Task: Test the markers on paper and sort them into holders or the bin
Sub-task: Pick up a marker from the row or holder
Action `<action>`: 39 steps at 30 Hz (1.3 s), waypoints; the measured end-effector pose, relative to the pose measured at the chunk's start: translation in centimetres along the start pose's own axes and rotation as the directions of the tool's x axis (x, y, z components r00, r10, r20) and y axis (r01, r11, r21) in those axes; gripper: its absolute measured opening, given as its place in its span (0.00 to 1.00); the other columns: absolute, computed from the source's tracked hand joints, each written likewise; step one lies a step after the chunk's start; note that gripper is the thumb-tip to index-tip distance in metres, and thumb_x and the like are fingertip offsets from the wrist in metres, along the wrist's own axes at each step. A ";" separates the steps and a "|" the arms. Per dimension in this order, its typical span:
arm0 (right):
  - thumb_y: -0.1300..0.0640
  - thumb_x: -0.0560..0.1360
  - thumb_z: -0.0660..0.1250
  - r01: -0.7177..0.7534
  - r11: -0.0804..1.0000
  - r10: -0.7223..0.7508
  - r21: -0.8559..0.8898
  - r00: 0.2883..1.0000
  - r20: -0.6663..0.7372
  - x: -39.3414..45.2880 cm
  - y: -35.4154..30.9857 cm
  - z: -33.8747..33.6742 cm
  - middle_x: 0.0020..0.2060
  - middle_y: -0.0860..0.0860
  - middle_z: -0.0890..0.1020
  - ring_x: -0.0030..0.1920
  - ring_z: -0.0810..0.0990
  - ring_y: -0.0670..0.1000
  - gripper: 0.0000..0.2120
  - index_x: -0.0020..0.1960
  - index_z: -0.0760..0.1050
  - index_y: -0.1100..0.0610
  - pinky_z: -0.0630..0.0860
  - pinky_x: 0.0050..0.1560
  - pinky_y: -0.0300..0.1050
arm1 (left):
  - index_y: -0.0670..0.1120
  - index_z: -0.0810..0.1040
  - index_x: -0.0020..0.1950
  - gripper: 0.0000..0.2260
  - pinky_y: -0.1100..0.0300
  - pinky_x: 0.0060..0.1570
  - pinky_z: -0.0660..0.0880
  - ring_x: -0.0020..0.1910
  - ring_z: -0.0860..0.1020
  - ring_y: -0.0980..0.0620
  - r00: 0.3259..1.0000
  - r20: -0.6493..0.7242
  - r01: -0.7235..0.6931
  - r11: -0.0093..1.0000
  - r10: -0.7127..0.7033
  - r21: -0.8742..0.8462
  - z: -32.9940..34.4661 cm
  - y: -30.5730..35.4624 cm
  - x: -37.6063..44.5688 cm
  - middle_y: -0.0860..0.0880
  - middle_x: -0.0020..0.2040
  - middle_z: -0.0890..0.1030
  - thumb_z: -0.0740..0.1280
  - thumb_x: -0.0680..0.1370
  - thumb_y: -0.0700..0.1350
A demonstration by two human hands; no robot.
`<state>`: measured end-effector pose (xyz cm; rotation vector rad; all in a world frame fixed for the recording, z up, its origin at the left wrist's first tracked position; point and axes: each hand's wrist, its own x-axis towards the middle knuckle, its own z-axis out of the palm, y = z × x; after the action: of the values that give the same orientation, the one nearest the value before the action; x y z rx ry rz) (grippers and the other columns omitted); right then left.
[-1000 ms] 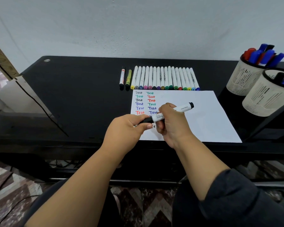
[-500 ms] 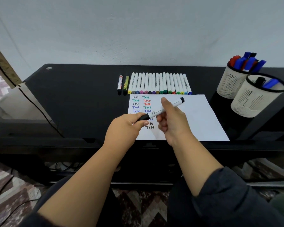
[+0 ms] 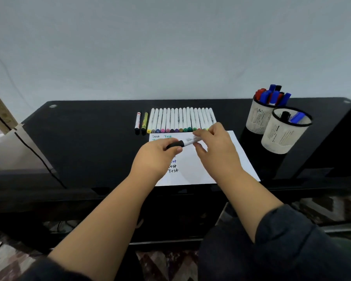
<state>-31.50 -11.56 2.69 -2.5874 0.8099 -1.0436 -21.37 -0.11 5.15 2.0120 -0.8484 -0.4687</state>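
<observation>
1. Since half a second ago I am carrying the marker (image 3: 187, 141) farther out over the paper (image 3: 227, 159), toward the row of pens (image 3: 180, 120); my hands now cover most of the "Test" lines that showed before.
2. My left hand (image 3: 156, 157) is still pinching the marker's black cap, fingers curled round it.
3. My right hand (image 3: 215, 147) is gripping the white barrel from above, its lower fingers hanging loosely spread.
4. The marker is lying nearly level above the paper, flatter than before, its long axis running left to right with the right end slightly higher and farther away; the capped end is pointing left.
5. The two holders (image 3: 280, 136) are standing at the right of the tabletop (image 3: 89, 138), well apart from my hands.
</observation>
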 end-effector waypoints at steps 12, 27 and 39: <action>0.62 0.76 0.64 -0.330 0.934 0.347 0.134 0.928 -0.134 2.7 7.4 -7.7 0.56 0.51 0.72 0.46 0.78 0.52 0.10 0.57 0.73 0.57 0.75 0.46 0.44 | 0.56 0.65 0.73 0.23 0.60 0.64 0.65 0.66 0.69 0.59 0.927 0.260 -0.254 0.963 0.270 -0.095 6.9 6.4 3.9 0.61 0.65 0.74 0.64 0.78 0.54; 0.62 0.76 0.63 -0.450 0.845 0.493 0.289 0.865 -0.094 3.6 16.1 -11.2 0.52 0.49 0.76 0.44 0.75 0.43 0.08 0.48 0.72 0.48 0.67 0.38 0.30 | 0.47 0.49 0.78 0.29 0.54 0.73 0.49 0.76 0.47 0.50 0.913 0.391 -0.334 0.759 0.114 0.559 17.7 2.5 10.6 0.50 0.78 0.47 0.51 0.81 0.58; 0.52 0.77 0.62 -0.551 0.831 0.551 -0.075 0.834 -0.013 6.0 18.4 -10.3 0.35 0.50 0.75 0.35 0.74 0.50 0.15 0.33 0.66 0.53 0.66 0.31 0.41 | 0.48 0.48 0.78 0.29 0.56 0.73 0.47 0.76 0.46 0.51 0.913 0.385 -0.361 0.708 0.135 0.607 18.1 1.4 10.7 0.51 0.78 0.46 0.49 0.81 0.59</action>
<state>-42.58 -30.19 6.00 -2.1790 1.5016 -0.8258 -25.43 -18.86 -3.64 2.4420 -1.6660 -0.3526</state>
